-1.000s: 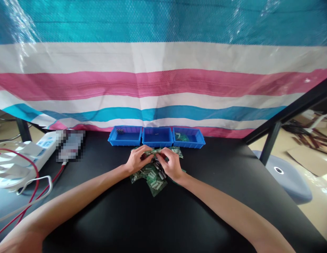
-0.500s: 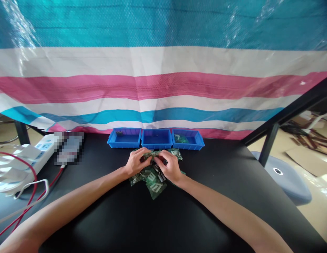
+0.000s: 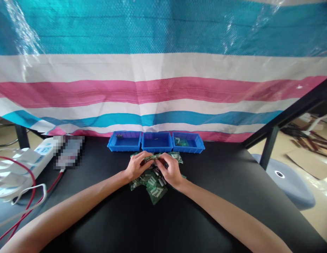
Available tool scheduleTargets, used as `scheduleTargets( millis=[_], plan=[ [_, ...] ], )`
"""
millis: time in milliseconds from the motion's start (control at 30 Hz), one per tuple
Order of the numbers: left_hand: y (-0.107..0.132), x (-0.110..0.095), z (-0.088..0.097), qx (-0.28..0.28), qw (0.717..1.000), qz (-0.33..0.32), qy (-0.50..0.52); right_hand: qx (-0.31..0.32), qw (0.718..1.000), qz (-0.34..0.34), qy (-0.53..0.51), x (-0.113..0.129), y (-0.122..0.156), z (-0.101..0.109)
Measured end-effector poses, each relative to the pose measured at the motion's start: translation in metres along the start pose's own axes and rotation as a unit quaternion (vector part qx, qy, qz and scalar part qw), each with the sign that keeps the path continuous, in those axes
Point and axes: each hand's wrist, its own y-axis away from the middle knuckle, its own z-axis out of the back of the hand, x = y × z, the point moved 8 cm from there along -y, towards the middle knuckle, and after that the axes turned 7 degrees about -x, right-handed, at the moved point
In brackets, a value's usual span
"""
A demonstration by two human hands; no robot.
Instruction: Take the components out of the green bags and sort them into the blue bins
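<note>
Both my left hand [image 3: 138,166] and my right hand [image 3: 171,170] pinch a small green plastic bag [image 3: 154,157] between them, fingertips almost meeting. Small metal parts show in the bag, but their exact kind is hard to make out. Beneath and in front of my hands lies a pile of similar green bags [image 3: 156,191] with short silvery, pin-like pieces inside. Another such bag [image 3: 176,157] sticks out behind my right hand. My fingers hide part of the pile.
Three blue bins stand in a row behind the pile: the left bin [image 3: 124,146] holds small ring-like parts, the middle bin [image 3: 156,144] one tiny piece, the right bin [image 3: 188,147] a green bag. A power strip [image 3: 34,158] with cables lies left. A striped sheet [image 3: 163,91] hangs behind.
The view has tilted slightly, so the bins and pile sit a little lower. My hands keep their hold on the bag and have shifted only slightly.
</note>
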Motion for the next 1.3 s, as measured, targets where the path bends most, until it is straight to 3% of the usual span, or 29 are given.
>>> scheduleTargets(
  millis=[667,1300],
  plan=[
    [-0.0006,-0.0072,0.0051,-0.026,0.998,-0.030,0.043,0.003,1.000,0.000,0.000,-0.0005,0.0006,-0.0003],
    [0.0009,-0.0045,0.0020,0.003,1.000,-0.015,0.027,0.012,1.000,-0.014,-0.021,-0.0014,0.0022,0.0016]
  ],
)
